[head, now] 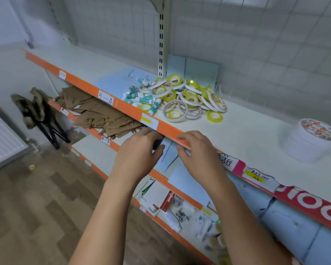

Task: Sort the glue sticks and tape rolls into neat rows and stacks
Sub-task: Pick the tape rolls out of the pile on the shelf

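Left hand (139, 150) and right hand (197, 152) hover at the shelf's (246, 134) front edge (right slack, empty; left unclear), sorting seemingly unstarted: next, reach the jumbled tape rolls (189, 98) and glue sticks (141, 96).

Orange-edged white metal shelf (246, 134), teal and yellow-green stock
The small glue sticks (141, 99) are teal and white; the thin tape rolls (214, 116) are yellow-green; the wider tape rolls (216, 102) are white with red-orange print, like the round tape stack (311, 140) at right. Paper bags (96, 111) below are brown, a red strip (313, 203) bears white letters, the left hand (138, 150) holds a small black object (158, 143).
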A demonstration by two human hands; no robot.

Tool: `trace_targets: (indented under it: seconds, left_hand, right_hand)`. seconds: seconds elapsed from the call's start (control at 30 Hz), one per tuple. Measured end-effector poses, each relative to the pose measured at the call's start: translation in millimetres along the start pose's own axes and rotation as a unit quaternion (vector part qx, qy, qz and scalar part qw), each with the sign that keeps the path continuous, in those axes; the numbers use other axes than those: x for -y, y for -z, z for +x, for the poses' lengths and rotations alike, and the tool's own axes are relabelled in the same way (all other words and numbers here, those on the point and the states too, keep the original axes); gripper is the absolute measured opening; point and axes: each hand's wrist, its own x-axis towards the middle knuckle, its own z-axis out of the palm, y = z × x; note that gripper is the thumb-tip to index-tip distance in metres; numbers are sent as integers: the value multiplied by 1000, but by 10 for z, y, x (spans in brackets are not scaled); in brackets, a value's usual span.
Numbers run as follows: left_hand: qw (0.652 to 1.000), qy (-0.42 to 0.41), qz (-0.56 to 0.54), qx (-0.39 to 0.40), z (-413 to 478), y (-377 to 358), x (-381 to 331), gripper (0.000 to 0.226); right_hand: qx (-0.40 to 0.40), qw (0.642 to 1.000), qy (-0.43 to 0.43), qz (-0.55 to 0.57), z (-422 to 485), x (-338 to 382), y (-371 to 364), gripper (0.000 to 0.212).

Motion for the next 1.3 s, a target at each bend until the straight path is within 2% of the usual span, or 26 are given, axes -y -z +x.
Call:
trace_targets:
  seconds: [0.3, 0.77, 0.97, 1.13, 1.3]
  left_hand:
    - [999, -25, -10, 25, 893, -259, 270, 27]
    - [998, -30, -40, 25, 1987, -360, 958, 27]
    - [992, -105, -61, 17, 2399, -438, 1155, 25]
    - [973, -206, -91, 52, 2631, -519, 1113, 26]
    - [957, -248, -147, 32, 2734, -545, 1146, 26]
  right_hand:
    - [-52, 998, -19, 0, 861, -156, -104, 28]
    - [-56, 998, -13, -38, 2088, 24, -436, 30]
    - [-92, 993, -65, -45, 2222, 67, -508, 27]
    - [-131, 981, -129, -60, 2169, 93, -477, 28]
    - [-154, 967, -192, -72, 2041, 134, -528, 27]
